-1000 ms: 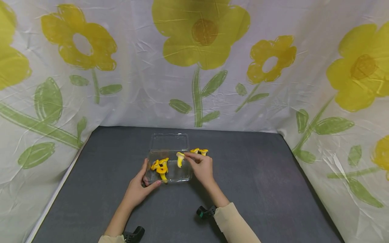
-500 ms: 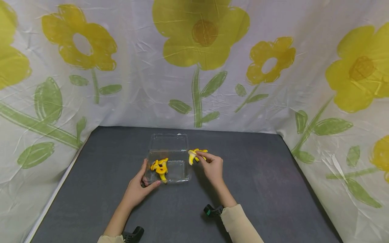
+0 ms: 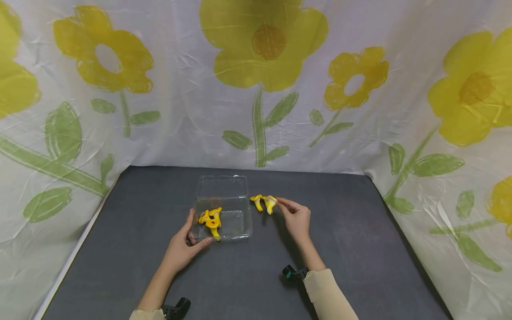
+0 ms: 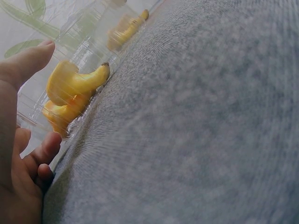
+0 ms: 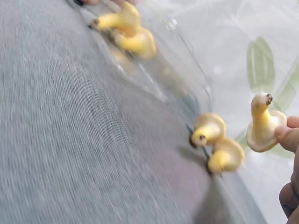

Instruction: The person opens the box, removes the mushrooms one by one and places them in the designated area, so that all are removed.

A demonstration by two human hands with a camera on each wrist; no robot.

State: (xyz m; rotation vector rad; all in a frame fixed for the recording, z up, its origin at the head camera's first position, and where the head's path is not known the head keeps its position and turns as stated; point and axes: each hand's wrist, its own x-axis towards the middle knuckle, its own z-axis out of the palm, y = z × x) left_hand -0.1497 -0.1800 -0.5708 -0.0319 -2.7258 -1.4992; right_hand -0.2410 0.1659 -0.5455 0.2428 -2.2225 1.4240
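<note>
My right hand [image 3: 298, 222] pinches a yellow chanterelle mushroom [image 5: 263, 126] by its cap edge, stem upward in the right wrist view. Right of the box, two more chanterelles [image 5: 224, 157] sit on the table; in the head view the held one partly covers them. My left hand [image 3: 180, 254] grips the left side of a clear plastic clamshell box [image 3: 236, 226], thumb at the front and fingers along the side. Several chanterelles [image 3: 214, 220] lie clustered in the box's left half. In the left wrist view, a chanterelle [image 4: 77, 84] shows through the clear wall.
The box's transparent lid [image 3: 222, 186] stands folded back behind it. Under everything is a dark grey tabletop [image 3: 360, 258]. A white curtain [image 3: 180, 89] printed with yellow flowers encloses the back and sides. Each wrist wears a black camera band [image 3: 295, 273].
My right hand has carried the pinched chanterelle rightward from above the box's right half to beside the chanterelles on the table. The left hand and the box have stayed in place.
</note>
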